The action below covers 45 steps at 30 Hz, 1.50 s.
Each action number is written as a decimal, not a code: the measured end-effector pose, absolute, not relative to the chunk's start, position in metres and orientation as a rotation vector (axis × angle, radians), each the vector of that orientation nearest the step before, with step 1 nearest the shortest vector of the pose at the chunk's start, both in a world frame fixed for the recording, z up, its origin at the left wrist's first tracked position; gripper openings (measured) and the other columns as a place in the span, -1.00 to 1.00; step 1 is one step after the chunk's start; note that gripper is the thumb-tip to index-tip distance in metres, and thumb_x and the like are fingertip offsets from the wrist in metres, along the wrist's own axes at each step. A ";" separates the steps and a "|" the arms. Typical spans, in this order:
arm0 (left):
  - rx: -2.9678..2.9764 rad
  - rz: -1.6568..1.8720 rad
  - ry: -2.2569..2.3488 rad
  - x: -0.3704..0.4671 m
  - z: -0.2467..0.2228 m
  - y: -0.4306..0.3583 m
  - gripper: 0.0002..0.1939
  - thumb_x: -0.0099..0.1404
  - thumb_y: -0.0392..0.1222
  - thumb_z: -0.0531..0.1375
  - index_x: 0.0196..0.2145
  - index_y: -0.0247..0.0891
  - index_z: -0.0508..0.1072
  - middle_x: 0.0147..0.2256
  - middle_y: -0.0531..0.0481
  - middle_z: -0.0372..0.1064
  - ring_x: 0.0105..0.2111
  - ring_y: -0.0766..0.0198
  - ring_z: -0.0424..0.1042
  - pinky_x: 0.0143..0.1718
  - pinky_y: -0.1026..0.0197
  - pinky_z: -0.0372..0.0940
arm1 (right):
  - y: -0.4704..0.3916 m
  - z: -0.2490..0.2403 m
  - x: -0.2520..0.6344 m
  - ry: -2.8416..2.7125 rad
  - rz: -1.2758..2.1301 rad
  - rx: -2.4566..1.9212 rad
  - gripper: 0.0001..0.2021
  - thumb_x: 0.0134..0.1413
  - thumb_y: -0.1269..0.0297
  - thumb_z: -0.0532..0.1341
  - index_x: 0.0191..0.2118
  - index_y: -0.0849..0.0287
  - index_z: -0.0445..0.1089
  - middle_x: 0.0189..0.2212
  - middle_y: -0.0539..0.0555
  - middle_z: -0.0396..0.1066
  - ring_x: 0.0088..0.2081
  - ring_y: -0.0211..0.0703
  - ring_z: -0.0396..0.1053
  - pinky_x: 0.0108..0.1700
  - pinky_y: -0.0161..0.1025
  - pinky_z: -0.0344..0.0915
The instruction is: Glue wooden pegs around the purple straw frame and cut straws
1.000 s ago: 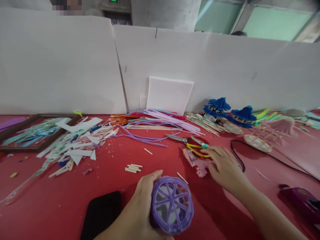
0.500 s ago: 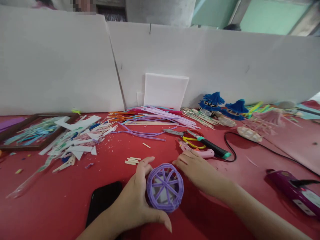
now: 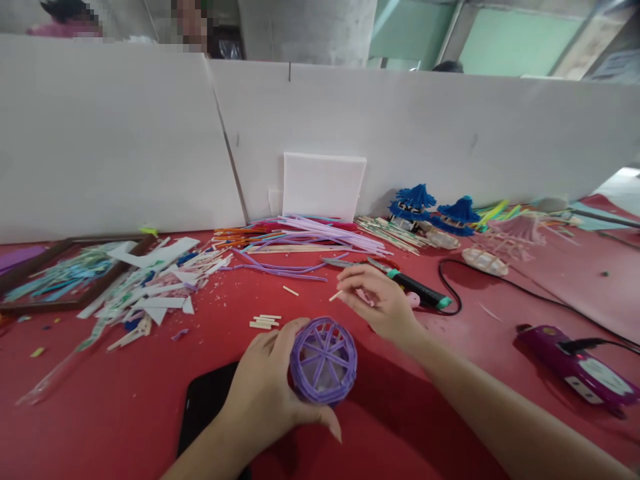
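Got a purple spoked cage in the left hand, toward the red worktop's near edge. Also pinching a short wooden stick in the right hand, farther from that edge. Probably at the stick-handling step, tbh; likely calls for a steady cage next.

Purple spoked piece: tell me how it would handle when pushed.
The purple spoked piece is probably light, its face being thin strands with gaps. Those strands may bend if pressed. Its round outline suggests rolling if tipped.
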<state>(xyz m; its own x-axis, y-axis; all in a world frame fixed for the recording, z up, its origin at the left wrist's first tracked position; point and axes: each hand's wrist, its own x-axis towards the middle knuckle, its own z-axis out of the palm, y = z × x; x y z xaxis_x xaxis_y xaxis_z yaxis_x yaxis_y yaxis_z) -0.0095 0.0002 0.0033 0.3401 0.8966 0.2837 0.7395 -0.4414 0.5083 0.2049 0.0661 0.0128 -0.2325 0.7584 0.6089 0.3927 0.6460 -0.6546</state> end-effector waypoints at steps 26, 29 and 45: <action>2.658 1.013 1.371 -0.014 0.004 0.000 -0.02 -0.26 0.51 0.21 0.00 -0.18 0.22 -0.36 -0.11 0.59 -0.44 0.04 0.60 -0.43 0.13 0.51 | 0.035 0.011 0.186 -1.841 0.283 -0.850 -0.89 0.05 0.47 0.26 -0.29 0.14 0.47 -0.41 0.01 0.57 -0.38 -0.24 0.54 -0.27 -0.40 0.47; 2.668 1.031 1.377 -0.014 0.004 0.001 -0.04 -0.23 0.52 0.19 -0.01 -0.18 0.22 -0.37 -0.11 0.59 -0.45 0.04 0.60 -0.46 0.14 0.52 | 0.037 0.012 0.185 -1.858 0.279 -0.822 -0.89 0.07 0.47 0.25 -0.28 0.15 0.47 -0.41 0.03 0.57 -0.38 -0.23 0.54 -0.27 -0.39 0.48; 2.713 1.071 1.384 -0.013 0.004 0.001 -0.08 -0.18 0.55 0.12 -0.08 -0.24 0.27 -0.47 -0.11 0.57 -0.52 0.06 0.59 -0.53 0.16 0.51 | 0.038 0.010 0.183 -1.899 0.292 -0.829 -0.87 0.10 0.46 0.22 -0.25 0.14 0.47 -0.39 0.05 0.56 -0.35 -0.20 0.53 -0.27 -0.34 0.49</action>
